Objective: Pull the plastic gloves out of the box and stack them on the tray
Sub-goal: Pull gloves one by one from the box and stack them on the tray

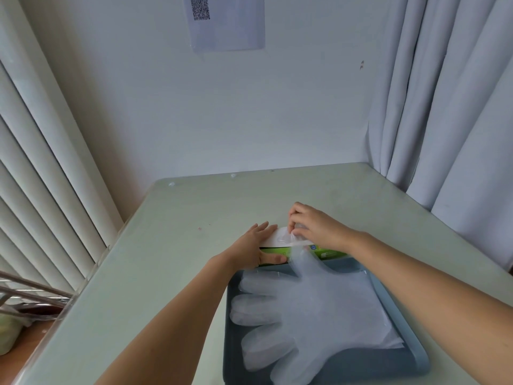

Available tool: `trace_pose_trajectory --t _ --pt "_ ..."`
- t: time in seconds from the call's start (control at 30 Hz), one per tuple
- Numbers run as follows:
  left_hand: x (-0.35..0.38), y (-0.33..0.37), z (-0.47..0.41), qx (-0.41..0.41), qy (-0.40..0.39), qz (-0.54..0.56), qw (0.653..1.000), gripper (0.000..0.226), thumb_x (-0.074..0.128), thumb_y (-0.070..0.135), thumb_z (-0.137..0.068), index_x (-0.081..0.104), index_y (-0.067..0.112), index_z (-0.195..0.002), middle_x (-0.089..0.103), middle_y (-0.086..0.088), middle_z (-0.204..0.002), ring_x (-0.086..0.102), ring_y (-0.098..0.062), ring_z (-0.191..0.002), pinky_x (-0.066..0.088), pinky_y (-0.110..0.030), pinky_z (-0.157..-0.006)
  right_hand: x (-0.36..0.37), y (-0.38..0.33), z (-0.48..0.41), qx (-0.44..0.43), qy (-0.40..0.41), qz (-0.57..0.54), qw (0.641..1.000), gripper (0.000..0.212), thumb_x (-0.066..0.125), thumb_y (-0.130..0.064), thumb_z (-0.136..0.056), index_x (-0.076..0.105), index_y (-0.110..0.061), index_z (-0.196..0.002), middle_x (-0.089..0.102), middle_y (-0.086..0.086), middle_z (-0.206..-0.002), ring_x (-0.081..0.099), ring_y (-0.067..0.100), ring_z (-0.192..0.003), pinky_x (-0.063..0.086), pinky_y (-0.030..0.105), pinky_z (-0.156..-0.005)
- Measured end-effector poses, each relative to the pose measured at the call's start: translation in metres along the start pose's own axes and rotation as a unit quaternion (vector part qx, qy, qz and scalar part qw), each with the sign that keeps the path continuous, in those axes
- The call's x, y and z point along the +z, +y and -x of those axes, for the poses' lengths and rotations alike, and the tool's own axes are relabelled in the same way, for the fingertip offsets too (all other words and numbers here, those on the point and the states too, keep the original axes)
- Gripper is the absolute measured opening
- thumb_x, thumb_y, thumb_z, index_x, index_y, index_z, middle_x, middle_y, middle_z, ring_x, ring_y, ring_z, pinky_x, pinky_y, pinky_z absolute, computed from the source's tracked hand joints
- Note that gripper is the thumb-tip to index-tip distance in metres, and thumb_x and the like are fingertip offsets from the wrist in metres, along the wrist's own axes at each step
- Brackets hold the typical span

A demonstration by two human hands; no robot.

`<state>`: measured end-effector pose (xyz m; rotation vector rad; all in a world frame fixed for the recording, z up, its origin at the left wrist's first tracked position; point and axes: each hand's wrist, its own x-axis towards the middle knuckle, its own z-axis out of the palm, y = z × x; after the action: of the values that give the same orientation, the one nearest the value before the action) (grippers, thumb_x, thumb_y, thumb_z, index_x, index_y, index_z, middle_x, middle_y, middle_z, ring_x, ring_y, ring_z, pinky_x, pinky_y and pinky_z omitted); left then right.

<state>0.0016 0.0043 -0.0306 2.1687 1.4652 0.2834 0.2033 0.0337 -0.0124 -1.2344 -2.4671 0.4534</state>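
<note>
Left hand (256, 245): fingers laid flat on the white top of the box (273, 237), thumb along its green front face, clasping it steady. Right hand (315, 226): fingertips curled, pinching a clear glove (297, 240) at the slot on the box top. The box sits on the table (166, 259), touching the far edge of the tray (416, 354). Pile of gloves (319, 304) lies flat in the tray, fingers pointing left. Cannot tell whether the pinched glove joins the pile. Curtain (444, 107) hangs at right.
</note>
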Motion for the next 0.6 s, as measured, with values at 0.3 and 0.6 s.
trace_pose_trajectory --t 0.3,0.6 --pt "0.000 -0.001 0.000 0.004 0.000 0.000 1.000 0.087 0.064 0.050 -0.085 0.016 0.024 -0.153 0.009 0.004 -0.160 0.004 -0.016 -0.147 0.009 -0.034 -0.117 0.021 0.012 -0.010 0.093 0.129 -0.157 0.975 0.012 0.053 -0.005 -0.094 0.059 -0.012 -0.087 0.052 -0.008 -0.095 0.055 0.010 -0.087 0.039 0.013 -0.075" --pt "0.001 -0.003 -0.001 0.000 0.001 0.009 1.000 0.089 0.064 0.052 -0.083 0.015 0.026 -0.153 0.007 0.004 -0.161 0.001 -0.017 -0.148 0.008 -0.035 -0.117 0.005 0.014 -0.007 0.106 -0.004 -0.251 0.962 0.036 0.052 0.002 -0.089 0.064 -0.028 -0.104 0.063 0.001 -0.115 0.060 0.015 -0.095 0.048 0.025 -0.079"
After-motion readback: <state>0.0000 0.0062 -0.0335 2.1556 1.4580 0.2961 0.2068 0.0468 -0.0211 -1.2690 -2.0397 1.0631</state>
